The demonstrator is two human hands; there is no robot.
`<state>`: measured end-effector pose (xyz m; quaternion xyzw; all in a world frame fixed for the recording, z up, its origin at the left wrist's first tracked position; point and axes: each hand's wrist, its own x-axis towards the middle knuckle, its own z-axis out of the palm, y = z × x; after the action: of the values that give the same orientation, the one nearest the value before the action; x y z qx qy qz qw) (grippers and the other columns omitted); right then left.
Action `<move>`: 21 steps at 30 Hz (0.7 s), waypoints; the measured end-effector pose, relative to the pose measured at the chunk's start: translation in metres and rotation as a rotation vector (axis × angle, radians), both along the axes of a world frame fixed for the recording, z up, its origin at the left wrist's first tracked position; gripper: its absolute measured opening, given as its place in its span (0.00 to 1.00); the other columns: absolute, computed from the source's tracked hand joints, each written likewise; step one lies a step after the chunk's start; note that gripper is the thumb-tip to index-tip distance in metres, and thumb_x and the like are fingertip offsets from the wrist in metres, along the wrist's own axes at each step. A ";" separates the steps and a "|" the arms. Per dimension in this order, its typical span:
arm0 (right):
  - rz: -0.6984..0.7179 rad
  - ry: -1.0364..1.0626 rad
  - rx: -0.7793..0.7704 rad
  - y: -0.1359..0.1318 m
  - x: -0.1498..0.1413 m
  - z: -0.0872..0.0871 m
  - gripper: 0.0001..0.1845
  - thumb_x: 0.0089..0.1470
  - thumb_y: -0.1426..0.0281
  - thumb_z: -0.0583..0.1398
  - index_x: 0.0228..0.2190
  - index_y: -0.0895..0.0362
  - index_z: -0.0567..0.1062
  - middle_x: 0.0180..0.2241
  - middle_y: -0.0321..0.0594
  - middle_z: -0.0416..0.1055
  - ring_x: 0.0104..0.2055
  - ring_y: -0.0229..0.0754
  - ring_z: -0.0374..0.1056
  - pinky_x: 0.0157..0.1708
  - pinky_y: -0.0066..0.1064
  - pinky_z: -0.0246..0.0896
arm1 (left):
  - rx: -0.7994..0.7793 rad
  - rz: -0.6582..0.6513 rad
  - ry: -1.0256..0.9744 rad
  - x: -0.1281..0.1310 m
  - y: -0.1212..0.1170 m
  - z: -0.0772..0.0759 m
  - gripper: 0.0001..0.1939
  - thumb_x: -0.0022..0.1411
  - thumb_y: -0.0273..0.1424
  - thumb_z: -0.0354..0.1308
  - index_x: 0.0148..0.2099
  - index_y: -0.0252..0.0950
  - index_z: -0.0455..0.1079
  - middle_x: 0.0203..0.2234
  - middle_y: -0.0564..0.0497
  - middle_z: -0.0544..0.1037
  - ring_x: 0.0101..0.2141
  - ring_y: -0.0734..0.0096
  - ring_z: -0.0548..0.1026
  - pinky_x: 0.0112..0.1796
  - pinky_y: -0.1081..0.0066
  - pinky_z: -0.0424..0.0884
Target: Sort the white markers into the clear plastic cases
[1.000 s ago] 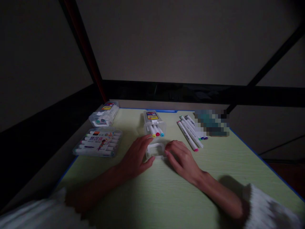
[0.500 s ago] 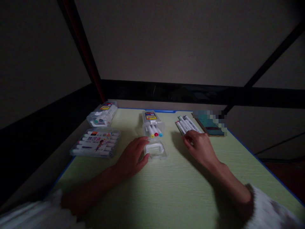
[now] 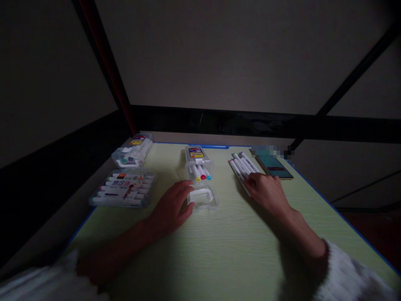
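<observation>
My left hand point(image 3: 171, 207) rests with thumb and fingers apart beside the flipped-down lid point(image 3: 202, 205) of a clear plastic marker case point(image 3: 198, 155). Several white markers lie inside this case, with yellow, red and light-blue ends point(image 3: 203, 177) facing me. To the right, a loose group of white markers point(image 3: 246, 162) lies side by side on the table. My right hand point(image 3: 266, 190) curls over their near ends, its fingertips closed on the leftmost marker point(image 3: 238, 174). A reddish end of that marker shows below my fingers; the grip itself is partly hidden.
Left on the pale green table point(image 3: 200, 251) lies a flat clear pack of markers point(image 3: 123, 188). Behind it stands another clear marker case point(image 3: 133, 151). A phone point(image 3: 273, 164) lies at the right, behind my right hand. A blue rim point(image 3: 332, 205) edges the table.
My right hand has shifted slightly along the leftmost marker, and more of its near end shows. My left hand keeps its place by the lid. The view has moved slightly.
</observation>
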<state>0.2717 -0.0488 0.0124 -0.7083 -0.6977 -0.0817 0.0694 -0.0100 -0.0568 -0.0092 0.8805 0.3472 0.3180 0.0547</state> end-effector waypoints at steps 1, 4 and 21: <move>-0.004 -0.001 -0.005 0.000 0.000 0.000 0.14 0.54 0.64 0.51 0.22 0.56 0.70 0.24 0.42 0.74 0.28 0.46 0.69 0.29 0.33 0.44 | 0.001 0.001 0.002 0.000 0.000 0.000 0.13 0.58 0.26 0.49 0.47 0.33 0.62 0.48 0.41 0.68 0.49 0.60 0.66 0.50 0.60 0.66; -0.013 -0.011 -0.024 0.000 -0.001 0.000 0.15 0.54 0.64 0.51 0.23 0.57 0.70 0.22 0.42 0.74 0.27 0.45 0.69 0.29 0.33 0.45 | 0.008 -0.004 0.007 0.000 0.000 0.000 0.13 0.58 0.26 0.49 0.47 0.33 0.62 0.48 0.41 0.68 0.49 0.61 0.66 0.50 0.61 0.66; -0.016 -0.094 -0.025 -0.001 -0.007 -0.003 0.15 0.54 0.61 0.52 0.27 0.58 0.71 0.30 0.44 0.73 0.31 0.46 0.69 0.31 0.36 0.48 | 0.004 -0.001 0.021 0.002 -0.001 0.002 0.12 0.58 0.25 0.49 0.45 0.34 0.62 0.47 0.42 0.68 0.48 0.62 0.67 0.48 0.61 0.67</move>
<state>0.2646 -0.0499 0.0095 -0.7099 -0.6956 -0.1067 0.0273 -0.0085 -0.0576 -0.0071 0.8840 0.3468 0.3096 0.0493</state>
